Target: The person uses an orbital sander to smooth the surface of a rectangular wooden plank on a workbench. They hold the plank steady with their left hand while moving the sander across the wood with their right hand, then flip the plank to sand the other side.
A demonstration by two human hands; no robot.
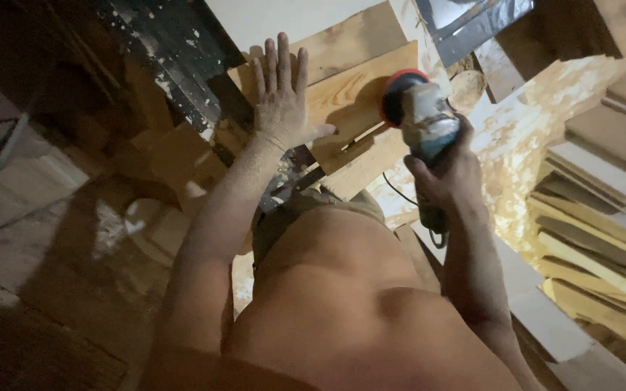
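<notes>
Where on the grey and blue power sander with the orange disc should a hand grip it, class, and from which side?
Probably around the narrow rear body of the grey and blue power sander, coming from the cord end, as the right hand does. The orange disc faces the pale wooden board, so that end stays free. The left hand lies flat on the board.

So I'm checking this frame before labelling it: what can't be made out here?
All in the head view:
- Sanding disc face: under the sander, pressed toward the wooden board, so its contact is hidden.
- Right hand fingers: wrapped round the sander body, mostly out of sight.
- Board's near edge: covered by the left hand and forearm.
- Stacked planks: cut off by the right edge.
- Left side floor: too dark and blurred to identify.
</notes>
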